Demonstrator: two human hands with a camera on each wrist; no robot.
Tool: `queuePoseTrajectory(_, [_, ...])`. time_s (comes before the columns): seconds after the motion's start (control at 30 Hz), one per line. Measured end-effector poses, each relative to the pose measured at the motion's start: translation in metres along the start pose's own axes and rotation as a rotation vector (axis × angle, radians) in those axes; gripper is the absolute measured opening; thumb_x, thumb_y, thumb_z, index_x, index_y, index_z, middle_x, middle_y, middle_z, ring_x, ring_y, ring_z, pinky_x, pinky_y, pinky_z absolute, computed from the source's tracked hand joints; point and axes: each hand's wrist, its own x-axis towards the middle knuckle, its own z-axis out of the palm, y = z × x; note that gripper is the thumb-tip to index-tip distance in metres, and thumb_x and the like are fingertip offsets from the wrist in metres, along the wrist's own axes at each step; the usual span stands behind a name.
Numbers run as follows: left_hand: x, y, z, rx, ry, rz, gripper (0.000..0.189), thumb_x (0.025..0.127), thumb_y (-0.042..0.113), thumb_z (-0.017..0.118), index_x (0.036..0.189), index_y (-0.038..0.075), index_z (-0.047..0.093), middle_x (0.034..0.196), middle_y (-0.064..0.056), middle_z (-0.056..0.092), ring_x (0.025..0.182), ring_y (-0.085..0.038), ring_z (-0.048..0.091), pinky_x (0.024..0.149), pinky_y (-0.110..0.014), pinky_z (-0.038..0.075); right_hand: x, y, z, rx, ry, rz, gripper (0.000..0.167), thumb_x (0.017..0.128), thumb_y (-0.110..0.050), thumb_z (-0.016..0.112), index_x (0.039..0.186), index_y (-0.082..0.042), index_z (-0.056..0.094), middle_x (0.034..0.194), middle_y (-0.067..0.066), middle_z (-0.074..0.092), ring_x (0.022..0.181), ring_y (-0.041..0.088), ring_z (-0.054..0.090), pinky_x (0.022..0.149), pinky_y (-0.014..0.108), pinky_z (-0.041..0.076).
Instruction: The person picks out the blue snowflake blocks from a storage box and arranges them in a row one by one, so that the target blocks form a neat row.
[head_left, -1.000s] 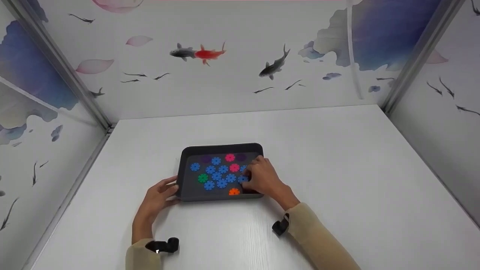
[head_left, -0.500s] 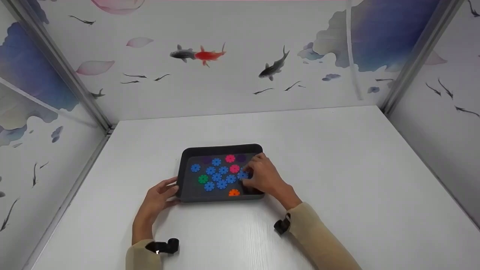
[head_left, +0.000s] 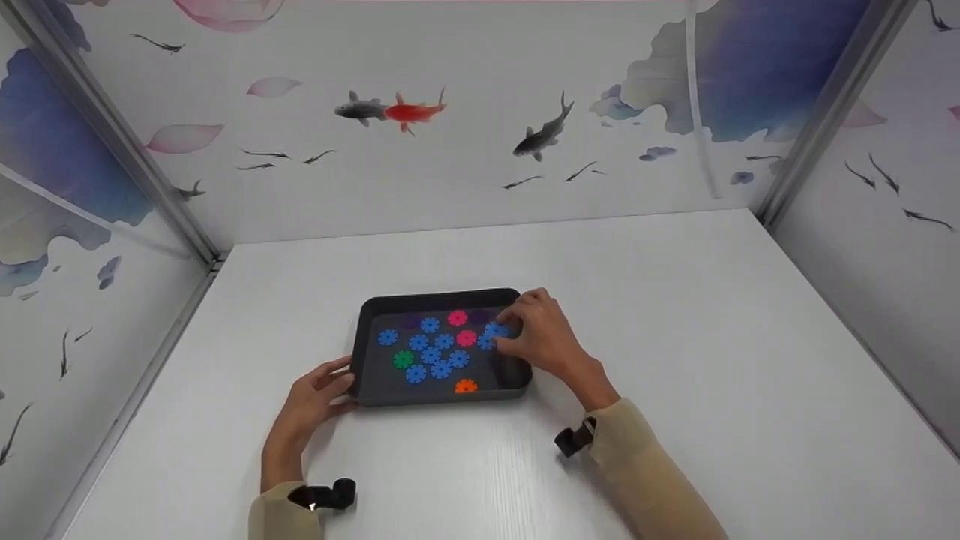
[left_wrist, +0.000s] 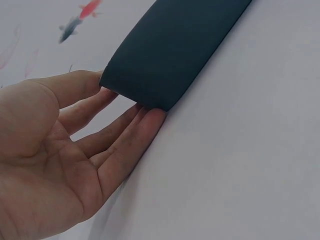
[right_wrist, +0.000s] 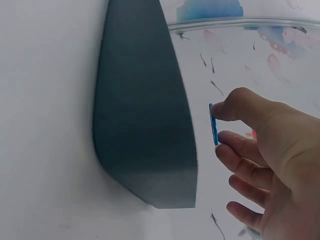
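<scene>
A dark grey rectangular tray [head_left: 382,384] rests on the white table with several notched plastic discs inside. Most are blue; two pink discs [head_left: 466,338], a green disc [head_left: 403,359] and an orange disc [head_left: 466,385] lie among them. My left hand [head_left: 319,394] touches the tray's left end, its thumb at the rim and lower fingers by the bottom corner. Over the tray's right side, my right hand [head_left: 551,334] pinches a blue disc [head_left: 495,329] between thumb and fingertips. The right wrist view shows this blue disc [right_wrist: 213,125] edge-on, above the tray's rim.
The white table [head_left: 660,315] reaches back to a wall [head_left: 465,187] printed with fish and petals. Side walls with metal corner posts [head_left: 840,112] enclose the table left and right. Dark purple discs [head_left: 481,316] lie near the tray's back edge.
My right hand has risen from the tray's right side and moved back and slightly right, carrying a blue disc. The left hand stays at the tray's left end.
</scene>
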Motion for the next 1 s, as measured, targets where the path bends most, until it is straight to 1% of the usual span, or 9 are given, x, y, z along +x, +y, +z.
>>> queuePoseTrajectory(0.17, [-0.001,-0.001,0.0,0.009,-0.003,-0.007,0.049,0.104,0.019,0.056,0.15,0.01,0.045,0.154,-0.023,0.044,0.138,-0.038,0.049,0.104,-0.041,0.055,0.0,0.009,-0.013,-0.003,0.043,0.04,0.024,0.078,-0.022,0.084,0.096,-0.007,0.078,0.096,0.009,0.071,0.114,0.029,0.053,0.101,0.047,0.05])
queuePoseTrajectory(0.27, [-0.001,0.0,0.0,0.003,-0.004,-0.006,0.049,0.104,0.019,0.056,0.15,0.01,0.045,0.154,-0.023,0.044,0.138,-0.038,0.049,0.104,-0.041,0.055,0.001,0.017,-0.019,0.006,0.062,0.077,0.025,0.079,-0.023,0.084,0.097,-0.007,0.078,0.097,0.009,0.071,0.116,0.03,0.053,0.102,0.048,0.049])
queuePoseTrajectory(0.37, [0.0,0.0,0.0,-0.007,-0.005,-0.003,0.048,0.104,0.018,0.056,0.15,0.011,0.045,0.154,-0.022,0.044,0.138,-0.038,0.049,0.104,-0.041,0.055,0.003,0.025,-0.023,0.025,0.063,0.107,0.027,0.079,-0.024,0.084,0.098,-0.006,0.078,0.096,0.011,0.071,0.117,0.031,0.052,0.102,0.049,0.048])
queuePoseTrajectory(0.57, [0.0,-0.001,0.0,-0.015,-0.01,-0.006,0.049,0.104,0.018,0.055,0.151,0.01,0.044,0.153,-0.023,0.044,0.138,-0.038,0.049,0.104,-0.042,0.055,0.003,0.04,-0.027,0.044,0.05,0.179,0.03,0.079,-0.023,0.083,0.102,-0.005,0.077,0.1,0.012,0.07,0.12,0.032,0.051,0.103,0.049,0.047])
queuePoseTrajectory(0.73, [0.001,-0.002,-0.001,-0.019,-0.006,0.003,0.049,0.104,0.019,0.056,0.15,0.01,0.045,0.153,-0.023,0.045,0.137,-0.038,0.05,0.105,-0.043,0.054,0.003,0.05,-0.026,0.065,0.026,0.224,0.032,0.08,-0.024,0.082,0.104,-0.004,0.076,0.103,0.013,0.069,0.123,0.033,0.051,0.104,0.051,0.048])
queuePoseTrajectory(0.87, [0.001,-0.002,-0.001,-0.022,-0.008,0.002,0.049,0.104,0.019,0.056,0.15,0.01,0.045,0.152,-0.023,0.046,0.136,-0.036,0.051,0.105,-0.043,0.054,0.003,0.057,-0.023,0.07,-0.003,0.262,0.033,0.08,-0.024,0.082,0.106,-0.004,0.076,0.105,0.013,0.069,0.12,0.033,0.053,0.102,0.05,0.049])
queuePoseTrajectory(1.0, [0.001,-0.001,0.0,-0.028,-0.007,-0.001,0.049,0.103,0.019,0.056,0.15,0.01,0.045,0.151,-0.022,0.047,0.135,-0.034,0.053,0.104,-0.042,0.055,0.002,0.066,-0.019,0.076,-0.035,0.301,0.033,0.08,-0.023,0.08,0.106,-0.003,0.076,0.104,0.013,0.069,0.111,0.031,0.056,0.095,0.047,0.052])
